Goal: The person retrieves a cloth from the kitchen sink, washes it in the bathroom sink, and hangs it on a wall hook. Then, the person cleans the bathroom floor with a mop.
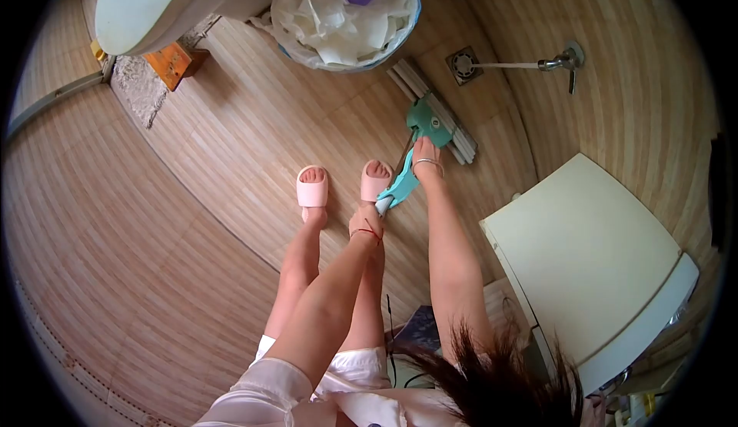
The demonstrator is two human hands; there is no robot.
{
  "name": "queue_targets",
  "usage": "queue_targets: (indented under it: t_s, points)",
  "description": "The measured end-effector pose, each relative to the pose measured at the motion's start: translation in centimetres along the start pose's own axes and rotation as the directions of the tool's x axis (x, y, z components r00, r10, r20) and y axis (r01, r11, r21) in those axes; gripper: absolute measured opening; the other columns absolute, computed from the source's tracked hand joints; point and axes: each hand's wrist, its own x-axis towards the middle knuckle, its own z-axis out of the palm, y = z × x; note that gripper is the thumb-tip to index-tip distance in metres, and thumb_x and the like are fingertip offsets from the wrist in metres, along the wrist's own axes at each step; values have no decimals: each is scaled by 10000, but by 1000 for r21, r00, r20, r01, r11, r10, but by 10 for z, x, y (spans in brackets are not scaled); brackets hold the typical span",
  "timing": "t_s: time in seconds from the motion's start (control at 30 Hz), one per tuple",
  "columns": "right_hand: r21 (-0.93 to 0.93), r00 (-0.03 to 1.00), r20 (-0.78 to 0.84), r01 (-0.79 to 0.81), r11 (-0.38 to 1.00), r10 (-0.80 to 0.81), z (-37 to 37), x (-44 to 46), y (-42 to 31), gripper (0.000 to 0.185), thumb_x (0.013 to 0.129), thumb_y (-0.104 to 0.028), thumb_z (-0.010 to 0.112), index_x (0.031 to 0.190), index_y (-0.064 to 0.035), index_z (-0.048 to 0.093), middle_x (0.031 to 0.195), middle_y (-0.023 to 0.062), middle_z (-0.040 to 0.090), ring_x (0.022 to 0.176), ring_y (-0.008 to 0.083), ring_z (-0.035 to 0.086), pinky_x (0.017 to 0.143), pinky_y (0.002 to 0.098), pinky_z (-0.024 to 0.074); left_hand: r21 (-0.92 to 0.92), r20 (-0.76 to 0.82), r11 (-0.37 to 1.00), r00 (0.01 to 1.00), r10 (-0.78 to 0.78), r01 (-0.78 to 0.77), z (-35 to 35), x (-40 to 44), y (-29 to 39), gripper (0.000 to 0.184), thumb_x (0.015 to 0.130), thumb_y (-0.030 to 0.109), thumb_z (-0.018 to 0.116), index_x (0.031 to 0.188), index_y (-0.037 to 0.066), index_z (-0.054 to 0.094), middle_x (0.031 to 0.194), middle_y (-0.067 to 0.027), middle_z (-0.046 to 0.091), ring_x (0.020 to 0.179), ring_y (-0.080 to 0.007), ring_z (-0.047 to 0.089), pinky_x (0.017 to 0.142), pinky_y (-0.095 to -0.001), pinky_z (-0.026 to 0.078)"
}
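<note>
A sponge mop lies across my front, its green head [428,122] and white roller bars [455,131] low at the floor. My right hand [425,154], with a bracelet at the wrist, is closed at the upper part of the turquoise lever [400,186], close to the mop head. Nearer to me, my left hand [367,220], with a red string on its wrist, is wrapped round the white pole [383,206]. Its fingers are partly hidden from above. The pink slippers [312,192] on my feet are just left of the mop.
A bin [417,12] full of white paper, with a purple bag on top, stands ahead. A floor drain [463,65] takes a hose from a wall tap [567,59]. A white appliance [584,250] stands right. A wooden stool [171,63] and grey mat [138,93] lie left.
</note>
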Motion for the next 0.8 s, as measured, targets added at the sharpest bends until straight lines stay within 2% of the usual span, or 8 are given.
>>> queue_targets:
  t_s: [0.27,0.43,0.5,0.57,0.63,0.67,0.73,0.8]
  points:
    - [34,998,42,-40,999,39,-8,22,20,395,862,-359,307,947,-58,548,950,226,564,913,405,513,795,462,400,99,54,993,996,65,-70,-1,8,24,286,711,252,550,890,30,571,849,-214,597,811,-341,586,695,-391,469]
    - [207,978,207,-17,978,-27,-13,36,20,426,848,-413,373,977,-39,532,996,240,538,937,417,487,796,449,390,61,58,997,997,49,-52,-3,19,30,286,682,234,559,881,29,563,836,-221,594,800,-349,586,699,-393,469]
    - [215,984,15,169,962,-176,-8,31,29,368,834,-354,461,994,-29,523,999,209,548,914,366,512,787,420,404,53,89,997,995,52,-57,-8,17,32,308,662,236,569,876,16,555,825,-229,592,794,-354,586,696,-391,471]
    - [401,967,-240,176,899,-83,-32,32,31,326,818,-265,529,1041,-28,498,971,152,559,863,260,532,763,358,423,-3,97,994,989,113,-114,-10,16,28,373,642,251,605,903,-4,529,804,-219,595,736,-329,599,651,-377,481]
    - [458,723,-691,418,784,18,-81,48,30,385,834,-190,518,1168,-32,411,1016,116,527,828,187,515,740,305,426,-169,168,981,978,125,-97,-17,11,24,458,628,267,653,949,-18,491,769,-187,598,657,-271,611,575,-346,491]
    - [717,773,-606,431,548,186,-125,45,17,432,864,-169,464,1246,-27,321,1086,111,475,803,167,501,705,276,428,-282,238,959,966,103,-33,-22,7,21,487,628,271,671,967,-18,475,753,-168,596,628,-240,611,542,-331,490]
    - [732,745,-622,444,516,241,-197,51,18,465,870,-171,446,1267,-5,268,1144,123,436,954,198,483,770,315,461,-424,354,905,927,124,41,-35,-5,9,554,651,276,697,1031,-15,418,714,-109,576,536,-139,580,437,-274,470]
    - [784,787,-559,399,475,261,-240,69,28,469,858,-169,467,1250,11,282,1164,129,423,1045,221,454,826,364,466,-456,409,886,904,123,85,-44,-24,-6,563,661,279,696,1048,-13,411,734,-107,575,578,-146,580,488,-272,474]
